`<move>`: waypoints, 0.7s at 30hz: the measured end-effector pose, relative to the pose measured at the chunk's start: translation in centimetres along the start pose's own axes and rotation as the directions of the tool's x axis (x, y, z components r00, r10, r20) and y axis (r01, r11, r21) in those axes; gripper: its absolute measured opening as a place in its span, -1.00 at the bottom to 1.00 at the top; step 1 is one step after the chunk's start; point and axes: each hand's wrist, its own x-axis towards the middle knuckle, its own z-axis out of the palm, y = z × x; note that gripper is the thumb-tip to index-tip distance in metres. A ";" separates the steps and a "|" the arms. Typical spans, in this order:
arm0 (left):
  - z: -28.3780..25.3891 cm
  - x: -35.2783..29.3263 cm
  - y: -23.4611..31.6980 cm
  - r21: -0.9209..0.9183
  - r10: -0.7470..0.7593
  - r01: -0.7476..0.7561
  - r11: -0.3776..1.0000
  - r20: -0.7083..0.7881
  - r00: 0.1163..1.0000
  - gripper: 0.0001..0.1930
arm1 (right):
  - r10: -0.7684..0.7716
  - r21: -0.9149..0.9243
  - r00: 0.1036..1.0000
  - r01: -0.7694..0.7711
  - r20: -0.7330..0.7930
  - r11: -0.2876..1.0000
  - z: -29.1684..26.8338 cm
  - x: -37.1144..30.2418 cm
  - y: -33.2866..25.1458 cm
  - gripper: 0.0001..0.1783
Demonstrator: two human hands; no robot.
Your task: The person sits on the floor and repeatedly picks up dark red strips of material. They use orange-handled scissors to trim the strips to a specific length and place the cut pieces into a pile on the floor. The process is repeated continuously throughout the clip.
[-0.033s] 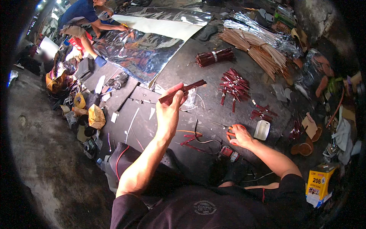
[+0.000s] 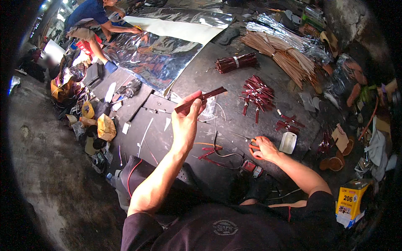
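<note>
My left hand [image 2: 186, 118] is raised over the dark work surface, its thumb and fingers closed on a dark red strip [image 2: 215, 91]. The strip slants up to the right, and I cannot tell whether it is one layer or several. Lower and to the right, my right hand [image 2: 266, 148] grips orange-handled scissors [image 2: 253, 149], blades pointing left. Just beyond them lies a loose pile of short dark red pieces [image 2: 256, 93]. A few similar red pieces [image 2: 289, 124] rest near a small whitish open container [image 2: 287, 142], to the right of the scissors.
Farther off lie a tied dark red bundle [image 2: 236, 62] and tan strips [image 2: 278, 54]. Another person [image 2: 90, 19] works at a shiny sheet [image 2: 157, 54] at the far left. Scraps [image 2: 106, 127] line the left side. A yellow can [image 2: 353, 198] stands near right.
</note>
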 end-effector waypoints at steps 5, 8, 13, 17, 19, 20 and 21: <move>0.3 0.6 0.4 -0.165 -0.028 0.031 0.986 0.016 0.999 -0.65 | -0.023 -0.197 0.999 0.032 0.044 0.980 -1.7 1.6 2.8 -0.39; -0.2 1.2 -0.5 -0.255 -0.052 0.057 0.965 0.026 0.998 -0.64 | -0.052 -0.236 0.996 0.068 0.072 0.969 -2.2 2.4 3.2 -0.52; -0.6 1.4 -0.7 -0.285 -0.015 -0.003 0.959 -0.063 0.998 -0.67 | 0.131 0.286 0.990 -0.142 0.059 0.948 -7.5 1.6 -5.8 -0.53; 0.1 1.4 -0.4 -0.288 -0.001 -0.034 0.957 -0.121 0.993 -0.66 | -0.034 0.366 0.977 0.110 -0.208 0.924 -11.8 0.5 -12.4 -0.42; -0.1 1.5 -0.5 -0.287 -0.006 -0.029 0.958 -0.119 0.993 -0.66 | -0.174 0.248 0.934 0.256 -0.311 0.934 -12.8 0.5 -14.1 -0.36; -0.1 1.5 -0.6 -0.308 -0.008 -0.028 0.951 -0.115 0.993 -0.65 | -0.208 0.188 0.919 0.282 -0.335 0.941 -13.2 0.5 -14.6 -0.34; -0.1 1.6 -0.7 -0.329 -0.010 -0.027 0.944 -0.111 0.994 -0.65 | -0.244 0.126 0.902 0.305 -0.356 0.944 -13.5 0.5 -15.1 -0.31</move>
